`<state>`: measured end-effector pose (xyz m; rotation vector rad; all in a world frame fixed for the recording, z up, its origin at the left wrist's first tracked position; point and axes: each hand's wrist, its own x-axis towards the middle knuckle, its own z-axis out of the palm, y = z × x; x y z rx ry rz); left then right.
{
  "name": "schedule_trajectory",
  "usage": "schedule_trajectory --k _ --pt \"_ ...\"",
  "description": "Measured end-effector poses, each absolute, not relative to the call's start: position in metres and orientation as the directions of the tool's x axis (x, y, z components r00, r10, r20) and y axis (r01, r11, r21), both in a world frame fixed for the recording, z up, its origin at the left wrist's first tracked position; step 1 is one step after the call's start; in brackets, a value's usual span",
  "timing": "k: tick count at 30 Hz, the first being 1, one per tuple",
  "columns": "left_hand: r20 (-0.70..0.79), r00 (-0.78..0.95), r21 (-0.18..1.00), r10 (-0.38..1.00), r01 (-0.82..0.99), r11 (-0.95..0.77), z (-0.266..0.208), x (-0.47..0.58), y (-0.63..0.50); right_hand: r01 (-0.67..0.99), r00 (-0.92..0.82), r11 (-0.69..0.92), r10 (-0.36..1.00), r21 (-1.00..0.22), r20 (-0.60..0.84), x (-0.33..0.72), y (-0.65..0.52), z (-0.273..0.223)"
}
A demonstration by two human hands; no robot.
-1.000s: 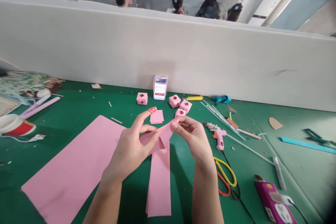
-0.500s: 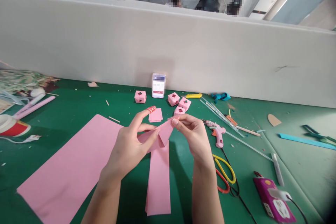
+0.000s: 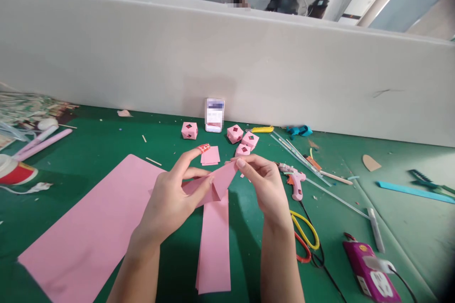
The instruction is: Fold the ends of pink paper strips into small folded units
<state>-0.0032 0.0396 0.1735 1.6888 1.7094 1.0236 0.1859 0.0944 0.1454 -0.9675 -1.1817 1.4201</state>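
Observation:
A strip of pink paper [image 3: 224, 179], folded over at one end, is held in the air between both hands. My left hand [image 3: 179, 187] pinches its left part between thumb and fingers; a red patterned wrap circles one fingertip. With thumb and forefinger, my right hand [image 3: 261, 180] grips the folded corner at the right. Beneath the hands lie long pink paper strips [image 3: 215, 246], one on another. Small pink paper squares [image 3: 210, 155] sit just beyond. Several folded pink paper boxes with diamond-shaped holes stand behind, one box [image 3: 189, 130] left of the phone, another box [image 3: 235, 134] right of it.
A large pink sheet [image 3: 95, 222] covers the left of the green table. A phone [image 3: 214, 115] leans on the white partition [image 3: 227, 57]. To the right lie a glue gun [image 3: 293, 180], scissors [image 3: 309, 232], a yellow cutter [image 3: 262, 129] and a purple power strip [image 3: 371, 267]. A cup [image 3: 17, 169] stands left.
Both hands still hold the pink strip. Its folded flap has shifted slightly, and the right fingers have moved a little along the corner. The view has moved slightly.

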Motion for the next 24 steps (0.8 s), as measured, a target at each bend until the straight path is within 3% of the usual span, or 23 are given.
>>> schedule_trajectory --k 16,24 --pt "0.096 -0.062 0.815 0.993 0.578 -0.043 0.1730 -0.0040 0.0386 -0.133 -0.140 0.092 0.984 -0.987 0.111 0.1867 0.0936 0.1442" --pt "0.100 -0.022 0.812 0.995 0.579 -0.069 0.1735 -0.0028 0.0384 -0.226 -0.131 0.153 0.974 -0.962 0.186 0.1848 0.0943 0.1418"
